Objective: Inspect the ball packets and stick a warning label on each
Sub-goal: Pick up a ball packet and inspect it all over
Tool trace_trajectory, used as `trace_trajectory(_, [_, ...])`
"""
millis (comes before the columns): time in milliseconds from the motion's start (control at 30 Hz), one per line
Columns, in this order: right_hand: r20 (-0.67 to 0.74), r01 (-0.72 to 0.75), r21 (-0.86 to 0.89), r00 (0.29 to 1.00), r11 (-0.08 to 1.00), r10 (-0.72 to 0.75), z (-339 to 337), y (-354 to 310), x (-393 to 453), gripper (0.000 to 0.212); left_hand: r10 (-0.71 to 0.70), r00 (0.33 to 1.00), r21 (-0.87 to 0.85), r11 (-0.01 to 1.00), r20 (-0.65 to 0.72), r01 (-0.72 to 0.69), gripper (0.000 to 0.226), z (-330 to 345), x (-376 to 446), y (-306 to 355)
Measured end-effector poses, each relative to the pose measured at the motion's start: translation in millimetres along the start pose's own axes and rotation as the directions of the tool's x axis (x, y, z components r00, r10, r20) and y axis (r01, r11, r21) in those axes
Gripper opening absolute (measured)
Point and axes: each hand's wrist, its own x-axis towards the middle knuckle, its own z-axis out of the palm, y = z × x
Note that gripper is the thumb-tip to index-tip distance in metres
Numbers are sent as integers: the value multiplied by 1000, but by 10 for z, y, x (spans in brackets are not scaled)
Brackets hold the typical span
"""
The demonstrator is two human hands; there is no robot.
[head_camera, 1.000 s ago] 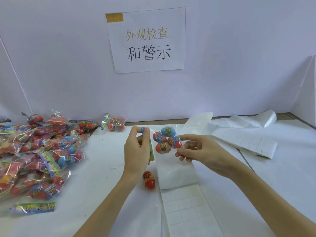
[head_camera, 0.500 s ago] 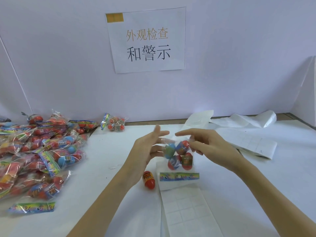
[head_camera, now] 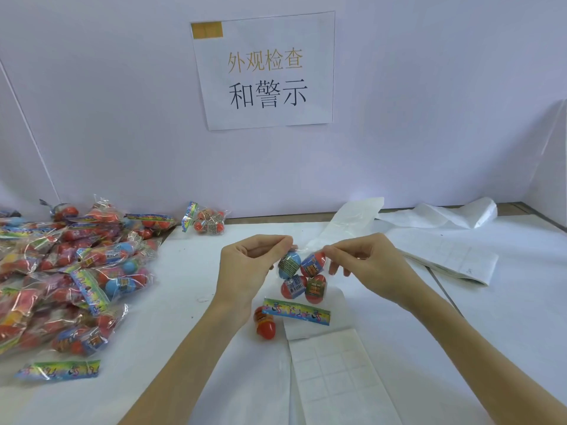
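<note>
Clear-plastic ball packet (head_camera: 302,279) hangs pinched between left hand (head_camera: 245,265) and right hand (head_camera: 365,265): inspection under way. Next, peel from the label sheet (head_camera: 334,372).

I see the packet heap (head_camera: 70,277) blocking the surface's (head_camera: 171,302) left edge; bare room lies between it and the loose egg (head_camera: 265,325).

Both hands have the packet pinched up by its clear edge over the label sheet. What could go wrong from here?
1. The packet hangs from fingertip pinches by the left hand and right hand; the film could slip.
2. A loose red ball lies under its header; setting down could knock it rolling.
3. The packet hangs header-down, so a label may go on upside down.
</note>
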Motion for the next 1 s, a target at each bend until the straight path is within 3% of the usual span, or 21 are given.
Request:
trace_trajectory(100, [-2,-15,20,1000,1000,15,44,-1,-25,20,75,997,13,997,3,-75,9,22,-39,0])
trace_trajectory(233, [88,-123,404,992,906,96,16,-70,-44,27,206,975,36,977,84,-210,21,0,-67,17])
trace_trajectory(333, [-12,-73,464,996,883,89,-15,-59,-2,17,233,953,3,971,193,-238,29,-12,-88,39])
trace_trajectory(400, [-47,-48,397,996,916,72,-27,-26,15,8,221,963,-57,975,155,-215,30,-8,-84,52])
trace_trajectory(500, [43,-96,331,995,939,87,-30,-9,-12,38,180,984,113,977,17,-180,35,10,-34,24])
trace_trajectory(600, [144,-104,329,988,939,59,-15,-34,-28,27,7,997,137,990,82,-18,59,26,-45,12])
trace_trajectory(667, [155,-98,332,987,938,48,12,-30,-21,16,-52,989,4,999,140,52,48,19,-55,-2])
trace_trajectory(767, [113,-125,389,990,913,87,30,-28,-18,24,-39,992,-19,999,116,41,29,6,-37,-11])
trace_trajectory(1000, [146,-167,512,984,843,106,32,-14,4,35,-84,996,-82,993,-4,84,32,39,-24,0])
